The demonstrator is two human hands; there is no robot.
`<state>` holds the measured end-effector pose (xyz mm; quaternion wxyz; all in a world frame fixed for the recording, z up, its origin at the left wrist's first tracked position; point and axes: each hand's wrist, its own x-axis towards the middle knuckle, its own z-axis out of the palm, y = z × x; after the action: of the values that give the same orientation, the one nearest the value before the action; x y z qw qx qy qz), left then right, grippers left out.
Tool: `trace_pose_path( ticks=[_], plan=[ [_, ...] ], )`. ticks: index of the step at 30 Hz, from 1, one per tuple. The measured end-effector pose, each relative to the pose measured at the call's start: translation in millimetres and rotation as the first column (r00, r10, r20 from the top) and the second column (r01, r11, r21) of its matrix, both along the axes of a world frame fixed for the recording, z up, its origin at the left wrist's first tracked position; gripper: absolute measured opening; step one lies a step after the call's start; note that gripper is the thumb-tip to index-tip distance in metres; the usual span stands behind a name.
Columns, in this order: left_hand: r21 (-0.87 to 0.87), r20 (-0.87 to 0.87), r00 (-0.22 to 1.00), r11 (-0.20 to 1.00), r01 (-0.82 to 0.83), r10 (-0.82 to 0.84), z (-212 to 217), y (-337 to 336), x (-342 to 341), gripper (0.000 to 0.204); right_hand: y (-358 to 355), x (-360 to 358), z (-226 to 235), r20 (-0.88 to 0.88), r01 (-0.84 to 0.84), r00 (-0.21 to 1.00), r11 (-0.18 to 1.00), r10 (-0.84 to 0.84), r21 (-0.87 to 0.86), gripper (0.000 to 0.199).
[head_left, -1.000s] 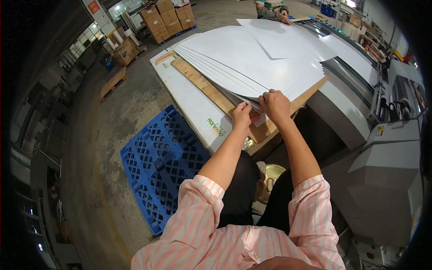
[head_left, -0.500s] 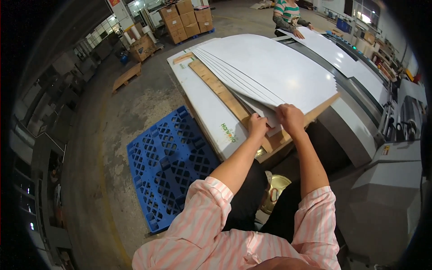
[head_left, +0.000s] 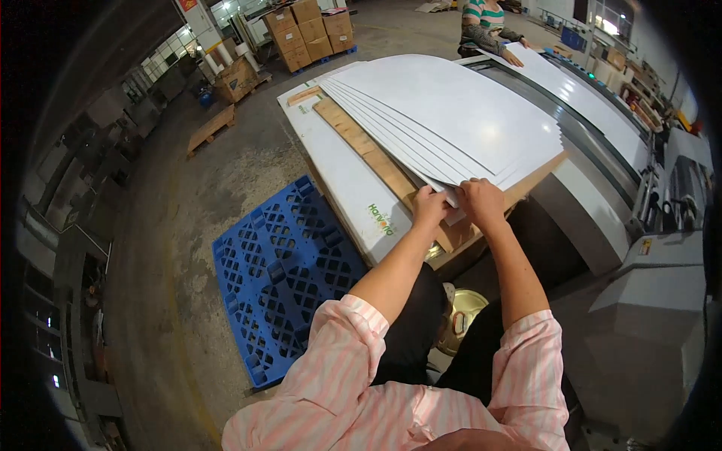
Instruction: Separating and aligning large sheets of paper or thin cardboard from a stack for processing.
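Observation:
Large white sheets (head_left: 451, 105) lie in a fanned stack, their stepped edges running along the left side. At the near corner my right hand (head_left: 481, 201) pinches the sheet edges, thumb toward my left hand. Close beside it, my left hand (head_left: 432, 206) is closed on the same corner, its fingertips partly hidden. A long wooden strip (head_left: 361, 143) lies along the sheets' left side. Beneath them is a wide white board (head_left: 331, 161) with a printed mark, and a brown wooden edge (head_left: 538, 179) shows along the near right side.
A blue plastic pallet (head_left: 282, 278) lies on the floor at left. Grey machinery (head_left: 647, 301) stands close on my right. Across the machine bed, another person's hand (head_left: 513, 57) rests on a white sheet (head_left: 556, 83). Stacked cartons (head_left: 308, 34) stand far back.
The near edge of the sheets, bowed up before, now lies lower and flatter. My hands have drawn slightly closer together at the corner. The other person's hands have shifted slightly right.

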<state>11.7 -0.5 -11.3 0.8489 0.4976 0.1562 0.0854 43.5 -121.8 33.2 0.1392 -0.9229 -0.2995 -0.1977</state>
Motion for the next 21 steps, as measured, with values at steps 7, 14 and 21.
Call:
trace_pose_path(
  ticks=[7, 14, 21],
  plan=[
    [-0.114, 0.053, 0.998, 0.992, 0.047, -0.041, 8.2, 8.8, -6.6, 0.03, -2.6, 0.6, 10.1, 0.022, -0.025, 0.999, 0.999, 0.024, 0.031, 0.011],
    [-0.186, 0.099, 0.994, 0.98, 0.067, -0.049, 13.7, -0.4, -8.7, 0.039, -7.7, 2.9, 18.9, 0.109, -0.176, 0.979, 0.984, 0.171, 0.037, 0.018],
    [-0.119, 0.128, 0.986, 0.985, 0.122, -0.107, 16.2, 4.7, -11.7, 0.05, 5.5, -10.0, 27.4, -0.197, 0.057, 0.98, 0.973, -0.012, 0.224, 0.023]
  ],
)
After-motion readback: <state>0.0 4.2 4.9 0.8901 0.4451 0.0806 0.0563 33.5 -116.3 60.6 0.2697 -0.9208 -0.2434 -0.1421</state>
